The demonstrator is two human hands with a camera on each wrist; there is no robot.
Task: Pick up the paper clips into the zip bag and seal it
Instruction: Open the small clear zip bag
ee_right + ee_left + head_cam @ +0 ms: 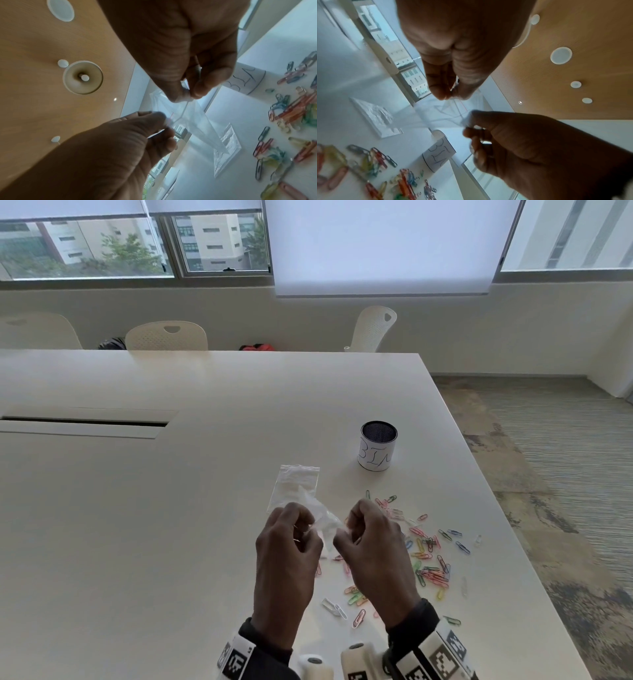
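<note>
Hands, left hand (287, 537) and right hand (371, 537), pinch opposite lips of the small clear plastic zip bag (323, 525) above the white table (171, 508); step: opening; next, load the scattered coloured paper clips (428, 556).

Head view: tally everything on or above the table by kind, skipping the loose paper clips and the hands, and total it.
Zip bag, held up: 1
Flat plastic packet, lying on the table: 1
Cup marked BIN: 1
Total: 3
</note>
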